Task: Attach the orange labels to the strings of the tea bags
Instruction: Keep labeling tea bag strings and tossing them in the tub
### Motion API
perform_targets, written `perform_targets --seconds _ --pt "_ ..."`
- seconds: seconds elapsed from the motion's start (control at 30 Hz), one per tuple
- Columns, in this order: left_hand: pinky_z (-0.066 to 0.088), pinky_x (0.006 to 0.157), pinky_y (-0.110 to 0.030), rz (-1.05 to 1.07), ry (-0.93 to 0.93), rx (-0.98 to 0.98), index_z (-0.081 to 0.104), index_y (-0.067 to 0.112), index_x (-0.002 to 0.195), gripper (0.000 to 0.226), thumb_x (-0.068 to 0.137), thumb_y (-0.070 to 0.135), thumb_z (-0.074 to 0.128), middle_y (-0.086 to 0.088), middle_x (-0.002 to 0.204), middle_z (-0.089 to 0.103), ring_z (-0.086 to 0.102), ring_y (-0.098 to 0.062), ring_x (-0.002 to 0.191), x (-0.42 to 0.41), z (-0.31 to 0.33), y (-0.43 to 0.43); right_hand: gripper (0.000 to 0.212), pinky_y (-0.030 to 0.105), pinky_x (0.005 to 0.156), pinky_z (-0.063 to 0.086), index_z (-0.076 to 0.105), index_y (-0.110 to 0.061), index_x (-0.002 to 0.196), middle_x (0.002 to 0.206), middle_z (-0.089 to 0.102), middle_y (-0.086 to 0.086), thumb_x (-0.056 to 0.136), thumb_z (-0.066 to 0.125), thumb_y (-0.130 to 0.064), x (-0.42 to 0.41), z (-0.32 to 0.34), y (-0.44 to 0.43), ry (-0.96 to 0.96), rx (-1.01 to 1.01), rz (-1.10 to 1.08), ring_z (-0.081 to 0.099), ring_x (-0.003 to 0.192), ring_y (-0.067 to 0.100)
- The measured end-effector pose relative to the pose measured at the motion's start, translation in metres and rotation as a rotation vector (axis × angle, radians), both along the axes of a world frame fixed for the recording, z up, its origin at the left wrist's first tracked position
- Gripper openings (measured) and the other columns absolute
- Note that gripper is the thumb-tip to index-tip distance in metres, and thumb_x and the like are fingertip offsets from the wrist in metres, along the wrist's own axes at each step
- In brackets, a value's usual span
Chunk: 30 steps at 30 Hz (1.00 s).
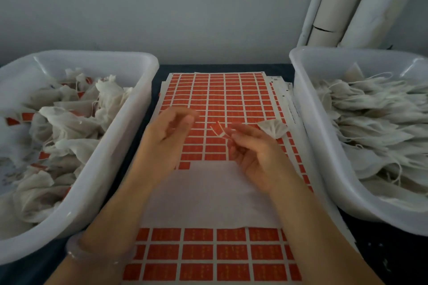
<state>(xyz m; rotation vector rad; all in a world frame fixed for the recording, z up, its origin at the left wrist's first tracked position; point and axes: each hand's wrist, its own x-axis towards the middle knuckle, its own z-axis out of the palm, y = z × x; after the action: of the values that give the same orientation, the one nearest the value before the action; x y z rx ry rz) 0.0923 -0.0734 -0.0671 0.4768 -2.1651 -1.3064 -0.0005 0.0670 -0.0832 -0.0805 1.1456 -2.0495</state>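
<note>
Tea bag (272,131), seemingly light and limp: thin string (218,129) is being pinched near its end by right hand (254,157); left hand (166,132) grip blurred, cannot tell.

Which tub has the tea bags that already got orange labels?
The left tub. Orange labels show among its crumpled bags; the right tub holds only bags with bare white strings.

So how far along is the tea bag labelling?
Done: the left tub holds bags with orange labels. In hand: the right hand pinches the string of one bag over the label sheet. Left: the right tub is piled with unlabelled bags.
</note>
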Motion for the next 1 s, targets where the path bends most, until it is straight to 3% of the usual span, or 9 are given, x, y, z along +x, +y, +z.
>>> perform_targets --seconds 0.07,0.17,0.33,0.47,0.57,0.67,0.83,0.9,1.0 --pt "0.046 0.063 -0.005 0.011 -0.094 -0.17 0.055 0.042 0.093 0.014 0.094 0.029 0.05 0.03 0.09 0.06 0.061 0.005 0.08 -0.023 0.003 0.009 0.019 0.023 0.057 0.055 0.072 -0.009 0.093 0.089 0.074 0.009 0.081 0.063 0.001 -0.005 0.001 0.005 0.016 -0.078 -0.105 0.072 0.072 0.018" --pt "0.04 0.096 -0.02 -0.192 -0.297 -0.558 0.058 0.028 0.122 0.039 0.091 0.003 0.055 0.009 0.13 0.053 0.047 -0.007 0.117 -0.06 -0.008 0.029 0.02 0.022 0.053 0.052 0.069 -0.007 0.094 0.084 0.069 0.011 0.078 0.061 0.002 -0.009 0.002 0.011 0.005 -0.254 -0.227 0.064 0.063 0.015" --pt "0.03 0.113 -0.037 -0.465 -0.157 -0.8 0.05 0.023 0.136 0.055 0.086 0.003 0.064 0.003 0.152 0.032 0.024 -0.021 0.14 -0.098 -0.024 0.042 0.028 0.018 0.051 0.04 0.058 -0.007 0.101 0.078 0.056 0.006 0.074 0.055 0.001 -0.025 0.0 0.024 0.034 -0.387 -0.345 0.049 0.062 0.01" --pt "0.031 0.112 -0.034 -0.547 -0.095 -0.635 0.057 0.019 0.129 0.047 0.085 0.007 0.067 -0.002 0.144 0.046 0.034 -0.021 0.138 -0.111 -0.028 0.047 0.025 0.021 0.065 0.049 0.059 -0.009 0.106 0.101 0.064 0.01 0.085 0.052 0.002 -0.03 -0.005 0.026 0.052 -0.301 -0.451 0.061 0.078 0.013" --pt "0.048 0.093 -0.03 -0.519 -0.076 -0.465 0.067 0.011 0.112 0.032 0.082 0.001 0.065 -0.007 0.12 0.064 0.059 -0.021 0.111 -0.111 -0.026 0.049 0.026 0.024 0.067 0.055 0.061 -0.013 0.096 0.086 0.07 0.005 0.072 0.06 -0.001 -0.027 -0.004 0.026 0.054 -0.343 -0.434 0.069 0.077 0.013" --pt "0.05 0.079 -0.031 -0.522 -0.139 -0.555 0.068 0.003 0.096 0.018 0.081 -0.002 0.06 -0.011 0.096 0.068 0.062 -0.024 0.088 -0.111 -0.025 0.052 0.025 0.022 0.059 0.054 0.063 -0.013 0.089 0.074 0.068 0.003 0.077 0.055 0.008 -0.026 -0.005 0.024 0.051 -0.354 -0.405 0.067 0.066 0.012" --pt "0.042 0.088 -0.036 -0.439 -0.124 -0.731 0.067 0.006 0.089 0.011 0.086 0.005 0.057 -0.006 0.089 0.063 0.055 -0.022 0.088 -0.097 -0.029 0.037 0.026 0.022 0.057 0.052 0.067 -0.013 0.092 0.072 0.067 0.002 0.071 0.064 0.003 -0.021 -0.001 0.025 0.243 -0.324 -0.198 0.065 0.065 0.013" --pt "0.047 0.079 -0.029 -0.341 -0.077 -0.566 0.064 0.013 0.088 0.007 0.087 0.008 0.059 0.002 0.084 0.06 0.054 -0.015 0.08 -0.082 -0.029 0.028 0.027 0.022 0.059 0.053 0.066 -0.012 0.096 0.076 0.069 0.004 0.074 0.063 0.003 -0.018 0.0 0.025 0.323 -0.276 -0.109 0.066 0.069 0.014" --pt "0.05 0.057 -0.012 -0.163 -0.054 -0.097 0.056 0.029 0.08 0.014 0.086 0.021 0.066 0.013 0.079 0.06 0.06 -0.002 0.075 -0.053 -0.026 0.02 0.027 0.023 0.066 0.056 0.065 -0.012 0.1 0.085 0.072 0.003 0.084 0.056 0.008 -0.015 -0.001 0.023 0.377 -0.145 -0.147 0.069 0.078 0.015"
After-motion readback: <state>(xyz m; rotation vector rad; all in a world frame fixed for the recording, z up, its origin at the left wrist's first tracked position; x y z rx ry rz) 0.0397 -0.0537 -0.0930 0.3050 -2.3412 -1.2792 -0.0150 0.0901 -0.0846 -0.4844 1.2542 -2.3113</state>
